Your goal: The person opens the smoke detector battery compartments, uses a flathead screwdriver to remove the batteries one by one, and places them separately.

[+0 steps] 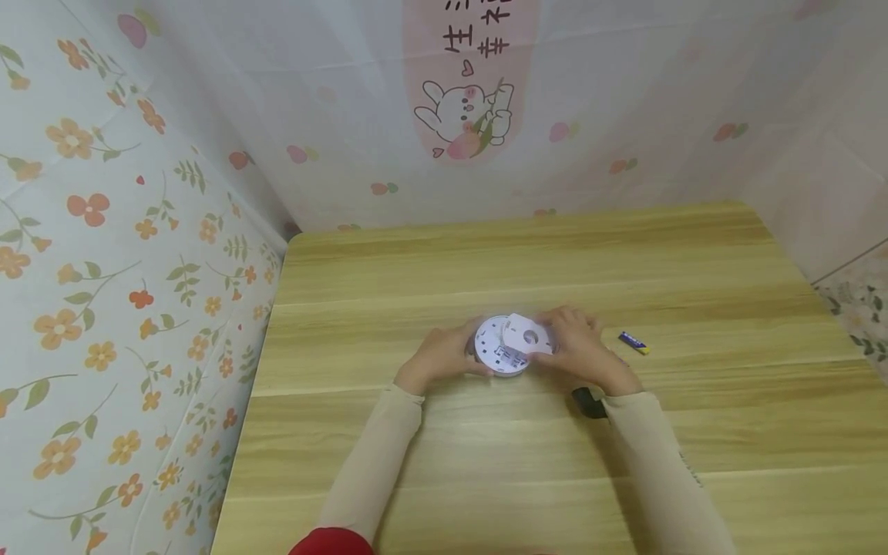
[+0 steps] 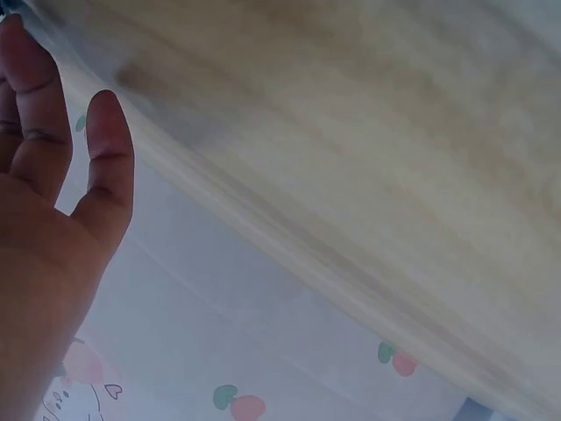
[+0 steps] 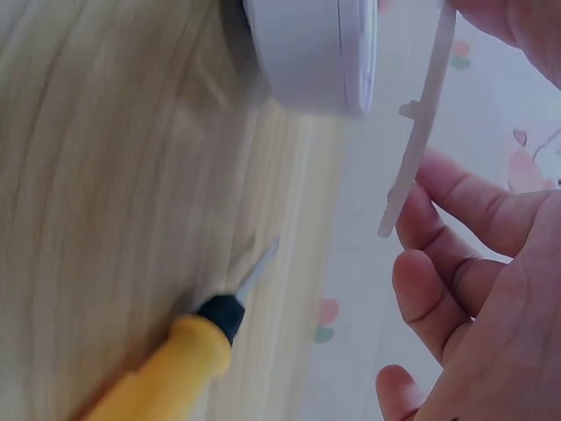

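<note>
A round white device (image 1: 489,348) with small dark marks and a printed patch on its face is near the middle of the table. My left hand (image 1: 444,356) grips its left edge, thumb at the near side. In the left wrist view, the fingers (image 2: 39,105) of that hand show, while the device is out of sight. My right hand (image 1: 579,351) pinches a thin white cover plate (image 1: 516,333) with a round hole, tilted over the device's right part. Seen from the right wrist, the plate (image 3: 421,123) stands apart from the device's white body (image 3: 302,53).
A yellow screwdriver (image 3: 171,373) with a black collar lies on the wooden table (image 1: 347,462) by my right hand. Right of that hand is a blue and yellow battery (image 1: 634,343). A dark object (image 1: 590,402) shows beside my right wrist. Printed curtains (image 1: 333,100) hang behind and left.
</note>
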The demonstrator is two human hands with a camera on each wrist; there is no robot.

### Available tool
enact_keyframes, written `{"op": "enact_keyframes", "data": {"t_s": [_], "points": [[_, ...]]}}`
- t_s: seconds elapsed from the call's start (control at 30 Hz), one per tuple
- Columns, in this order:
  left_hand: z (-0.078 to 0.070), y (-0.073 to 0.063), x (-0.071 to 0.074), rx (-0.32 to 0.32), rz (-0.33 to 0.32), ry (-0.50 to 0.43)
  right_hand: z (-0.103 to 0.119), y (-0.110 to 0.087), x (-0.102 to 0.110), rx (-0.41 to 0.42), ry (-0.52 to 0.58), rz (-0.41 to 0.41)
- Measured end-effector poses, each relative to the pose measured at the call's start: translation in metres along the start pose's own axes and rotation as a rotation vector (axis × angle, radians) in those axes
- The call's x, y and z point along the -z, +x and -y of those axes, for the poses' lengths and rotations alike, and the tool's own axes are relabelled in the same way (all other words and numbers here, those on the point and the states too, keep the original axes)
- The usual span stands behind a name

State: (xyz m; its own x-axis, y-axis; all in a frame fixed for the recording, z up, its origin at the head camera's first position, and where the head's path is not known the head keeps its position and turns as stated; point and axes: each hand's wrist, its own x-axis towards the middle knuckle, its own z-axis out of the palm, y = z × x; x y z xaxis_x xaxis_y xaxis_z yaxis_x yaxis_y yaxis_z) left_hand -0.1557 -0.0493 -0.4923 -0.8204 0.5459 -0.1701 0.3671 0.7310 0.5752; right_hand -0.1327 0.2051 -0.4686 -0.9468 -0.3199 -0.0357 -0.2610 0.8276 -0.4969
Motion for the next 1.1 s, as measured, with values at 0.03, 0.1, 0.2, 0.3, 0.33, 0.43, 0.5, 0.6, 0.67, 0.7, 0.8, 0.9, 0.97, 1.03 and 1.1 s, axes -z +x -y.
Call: {"op": "enact_keyframes", "data": {"t_s": [0.03,0.1,0.2,0.3,0.33,0.43,0.5,0.6,0.67,0.7,0.8,0.9,0.97,1.03,1.1], "points": [[0.0,0.0,-0.001,0.001,-0.001,0.005,0.002,0.0,-0.001,0.003,-0.006,-0.001],[0.0,-0.001,-0.002,0.004,-0.003,0.008,0.007,0.0,-0.004,0.012,-0.018,-0.002],[0.0,-0.001,-0.002,0.005,-0.006,-0.006,0.013,0.0,-0.007,0.034,-0.03,0.0],[0.0,-0.001,-0.002,0.005,-0.004,-0.028,0.018,0.001,-0.01,0.048,-0.037,0.006],[0.0,-0.001,-0.003,0.005,-0.002,-0.035,0.019,0.001,-0.011,0.051,-0.04,0.008],[0.0,-0.001,-0.003,0.008,0.0,-0.035,0.023,0.003,-0.014,0.065,-0.039,0.007],[0.0,-0.002,-0.003,0.012,0.002,-0.026,0.024,0.004,-0.017,0.071,-0.042,0.005],[-0.001,-0.002,-0.003,0.012,0.003,-0.017,0.026,0.006,-0.021,0.073,-0.052,0.001],[-0.002,-0.002,-0.002,0.013,0.004,-0.014,0.026,0.007,-0.023,0.068,-0.059,-0.001],[-0.003,-0.002,-0.002,0.013,0.004,-0.015,0.026,0.008,-0.024,0.067,-0.062,-0.003],[-0.003,-0.003,-0.002,0.014,0.001,-0.013,0.026,0.008,-0.025,0.066,-0.07,-0.007],[-0.003,-0.002,-0.003,0.014,-0.002,-0.006,0.027,0.008,-0.026,0.061,-0.075,-0.009],[-0.003,-0.002,-0.003,0.013,-0.003,-0.005,0.027,0.008,-0.027,0.056,-0.077,-0.009],[-0.003,-0.002,-0.003,0.014,-0.002,-0.012,0.027,0.008,-0.028,0.048,-0.079,-0.007],[-0.003,-0.002,-0.003,0.015,-0.002,-0.023,0.027,0.008,-0.029,0.039,-0.083,-0.005]]}}
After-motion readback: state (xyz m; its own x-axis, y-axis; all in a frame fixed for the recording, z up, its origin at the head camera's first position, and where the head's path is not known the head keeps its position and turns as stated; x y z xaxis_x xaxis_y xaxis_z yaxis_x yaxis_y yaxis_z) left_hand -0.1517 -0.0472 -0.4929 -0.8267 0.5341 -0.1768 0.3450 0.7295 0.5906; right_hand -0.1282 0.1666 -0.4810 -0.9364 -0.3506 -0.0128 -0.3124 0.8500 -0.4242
